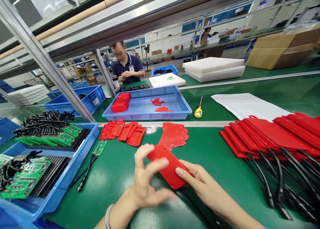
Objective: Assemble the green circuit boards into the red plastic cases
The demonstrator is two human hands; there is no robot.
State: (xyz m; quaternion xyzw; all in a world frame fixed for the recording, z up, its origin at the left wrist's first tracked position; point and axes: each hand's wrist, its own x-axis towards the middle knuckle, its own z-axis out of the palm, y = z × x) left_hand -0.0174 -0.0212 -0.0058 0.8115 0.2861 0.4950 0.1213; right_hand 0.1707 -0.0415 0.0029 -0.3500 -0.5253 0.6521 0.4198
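Note:
A flat red plastic case (170, 169) with a black cable trailing below it is tilted over the green bench. My right hand (200, 180) grips the case's lower right side, thumb on top. At its left, my left hand (147, 179) has its fingers spread and holds nothing; they are a little blurred, and whether one touches the case I cannot tell. Behind the case lie fanned thin red sheets (175, 134) and several red case shells (136, 135). A green circuit board (100, 148) with black leads rests on the bench to the left.
Left, a blue tray (87, 149) holds circuit boards with cables. A shallow blue tray (147, 116) with red parts stands behind. Finished-looking red cases (260, 135) with cables are stacked right. A yellow-handled screwdriver (198, 111) and paper (247, 104) lie farther back. A co-worker (128, 67) stands opposite.

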